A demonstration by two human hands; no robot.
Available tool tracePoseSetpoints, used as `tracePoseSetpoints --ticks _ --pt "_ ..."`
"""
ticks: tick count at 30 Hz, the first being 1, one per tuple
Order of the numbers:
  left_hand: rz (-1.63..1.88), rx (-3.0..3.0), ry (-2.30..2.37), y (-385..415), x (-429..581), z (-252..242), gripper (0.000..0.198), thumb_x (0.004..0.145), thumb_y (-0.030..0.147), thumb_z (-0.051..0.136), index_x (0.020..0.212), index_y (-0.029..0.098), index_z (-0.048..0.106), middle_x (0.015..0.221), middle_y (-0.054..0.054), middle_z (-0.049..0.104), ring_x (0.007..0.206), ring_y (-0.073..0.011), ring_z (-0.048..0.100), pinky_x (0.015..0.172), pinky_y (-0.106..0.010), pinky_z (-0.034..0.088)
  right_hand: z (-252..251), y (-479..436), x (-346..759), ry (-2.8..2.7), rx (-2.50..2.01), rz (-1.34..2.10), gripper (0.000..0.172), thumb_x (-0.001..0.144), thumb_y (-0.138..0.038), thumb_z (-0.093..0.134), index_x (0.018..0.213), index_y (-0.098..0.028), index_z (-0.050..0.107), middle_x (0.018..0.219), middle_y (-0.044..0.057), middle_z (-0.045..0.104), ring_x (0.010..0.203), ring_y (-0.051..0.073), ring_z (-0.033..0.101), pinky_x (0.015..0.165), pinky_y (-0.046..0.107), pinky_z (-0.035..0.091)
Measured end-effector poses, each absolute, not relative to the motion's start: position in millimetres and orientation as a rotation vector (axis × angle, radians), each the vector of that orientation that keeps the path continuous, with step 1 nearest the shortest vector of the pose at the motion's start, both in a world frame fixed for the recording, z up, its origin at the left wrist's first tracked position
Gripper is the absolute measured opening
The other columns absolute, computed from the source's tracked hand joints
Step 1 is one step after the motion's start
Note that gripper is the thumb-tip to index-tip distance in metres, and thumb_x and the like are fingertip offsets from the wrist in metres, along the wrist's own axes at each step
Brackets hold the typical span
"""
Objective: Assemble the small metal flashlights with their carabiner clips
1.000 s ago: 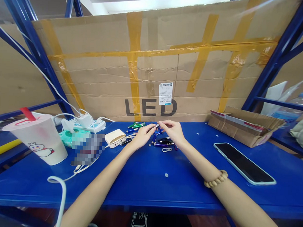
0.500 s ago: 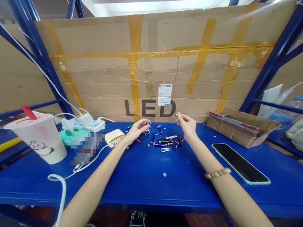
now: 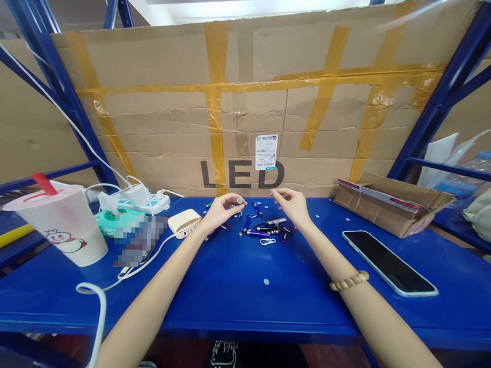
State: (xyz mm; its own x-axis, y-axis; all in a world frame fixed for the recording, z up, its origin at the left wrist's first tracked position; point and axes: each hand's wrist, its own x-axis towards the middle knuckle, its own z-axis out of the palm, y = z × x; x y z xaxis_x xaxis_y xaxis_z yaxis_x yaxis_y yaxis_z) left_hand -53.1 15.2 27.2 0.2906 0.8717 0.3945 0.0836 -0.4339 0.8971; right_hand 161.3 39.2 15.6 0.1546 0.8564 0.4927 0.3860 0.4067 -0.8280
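Pinches one light in left hand, thumb against curled fingers, at 10 o'clock from the pile on the table. Holds right hand half closed at 2 o'clock of the pile; contents not discernible. Judged early: one light up, pile lying unhandled.

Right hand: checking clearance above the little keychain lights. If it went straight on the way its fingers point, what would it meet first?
Probably the silver-tipped piece pinched in the left hand; the right hand points leftward at it, above the pile. Depth is unclear.
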Motion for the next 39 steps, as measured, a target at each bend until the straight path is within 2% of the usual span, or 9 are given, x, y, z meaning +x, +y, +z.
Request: tracePoseSetpoints --ticks 3,6,9,12,17,21,25,33,39 --pt "1.312 1.615 0.894 21.2 -56.6 24.4 0.010 0.068 0.022 0.060 0.075 0.015 0.059 0.070 -0.003 0.065 0.072 -0.0135 0.060 0.074 -0.027 0.044 9.1 38.6 163.3 -1.780 -1.283 0.370 0.017 0.074 -0.030 0.060 0.073 -0.017 0.071 0.068 0.004 0.070 0.056 0.016 0.065 0.058 0.026 0.052" --pt "1.375 1.450 0.981 28.7 -59.7 20.8 0.003 0.067 0.018 0.053 0.069 0.016 0.053 0.052 0.004 0.052 0.048 -0.0078 0.049 0.050 -0.020 0.038 3.0 40.4 165.3 -1.869 -1.342 0.418 0.011 0.072 -0.018 0.061 0.070 -0.016 0.071 0.066 0.003 0.071 0.057 0.016 0.066 0.061 0.025 0.053" --pt "1.393 1.298 1.015 32.1 -61.0 20.4 0.005 0.062 0.016 0.049 0.067 0.017 0.048 0.051 0.005 0.047 0.041 -0.0059 0.040 0.039 -0.018 0.026 0.1 42.4 167.3 -1.830 -1.365 0.475 0.007 0.067 -0.013 0.064 0.067 -0.015 0.071 0.064 0.003 0.070 0.063 0.017 0.068 0.066 0.026 0.054" --pt "1.412 1.164 0.957 29.9 -62.0 24.4 0.010 0.058 0.016 0.049 0.068 0.017 0.046 0.055 0.004 0.048 0.043 -0.0061 0.040 0.038 -0.017 0.025 1.0 41.7 166.1 -1.790 -1.350 0.660 0.009 0.064 -0.014 0.067 0.072 -0.015 0.072 0.065 0.003 0.071 0.062 0.017 0.067 0.061 0.026 0.056" --pt "1.351 0.996 0.721 23.7 -66.3 32.8 0.015 0.064 0.030 0.047 0.071 0.018 0.042 0.059 0.002 0.047 0.042 -0.0068 0.039 0.035 -0.017 0.019 7.9 38.3 162.0 -1.808 -1.274 0.822 0.020 0.074 -0.021 0.060 0.089 -0.014 0.071 0.075 0.005 0.072 0.063 0.015 0.067 0.055 0.023 0.055" --pt "1.328 1.011 0.661 23.1 -67.4 34.9 0.026 0.071 0.043 0.040 0.062 0.018 0.038 0.060 0.000 0.045 0.045 -0.0078 0.037 0.036 -0.018 0.020 13.5 38.9 169.5 -1.900 -1.406 0.428 0.020 0.077 -0.026 0.057 0.088 -0.018 0.071 0.085 0.004 0.071 0.071 0.017 0.067 0.068 0.029 0.053" --pt "1.397 1.135 0.696 20.0 -61.7 34.5 0.025 0.072 0.031 0.038 0.051 0.018 0.035 0.059 -0.002 0.043 0.050 -0.0094 0.036 0.041 -0.021 0.024 14.5 40.0 182.5 -1.849 -1.705 0.038 0.024 0.079 -0.027 0.053 0.093 -0.022 0.070 0.095 0.004 0.070 0.092 0.024 0.063 0.076 0.035 0.050" --pt "1.442 1.478 0.694 2.8 -47.8 40.0 0.030 0.072 0.028 0.031 0.044 0.019 0.035 0.062 -0.007 0.045 0.061 -0.0169 0.038 0.061 -0.032 0.033 3.7 45.5 191.3 -1.883 -1.846 0.038 0.026 0.081 -0.027 0.050 0.098 -0.022 0.069 0.098 0.004 0.069 0.094 0.023 0.062 0.075 0.031 0.049" --pt "1.446 1.644 0.642 -5.3 -44.9 44.1 0.033 0.069 0.025 0.030 0.040 0.018 0.044 0.065 -0.008 0.047 0.072 -0.0198 0.043 0.075 -0.033 0.036 5.1 42.7 185.9 -1.934 -1.794 0.052 0.027 0.083 -0.025 0.048 0.101 -0.021 0.067 0.099 0.004 0.069 0.095 0.021 0.061 0.077 0.030 0.048"
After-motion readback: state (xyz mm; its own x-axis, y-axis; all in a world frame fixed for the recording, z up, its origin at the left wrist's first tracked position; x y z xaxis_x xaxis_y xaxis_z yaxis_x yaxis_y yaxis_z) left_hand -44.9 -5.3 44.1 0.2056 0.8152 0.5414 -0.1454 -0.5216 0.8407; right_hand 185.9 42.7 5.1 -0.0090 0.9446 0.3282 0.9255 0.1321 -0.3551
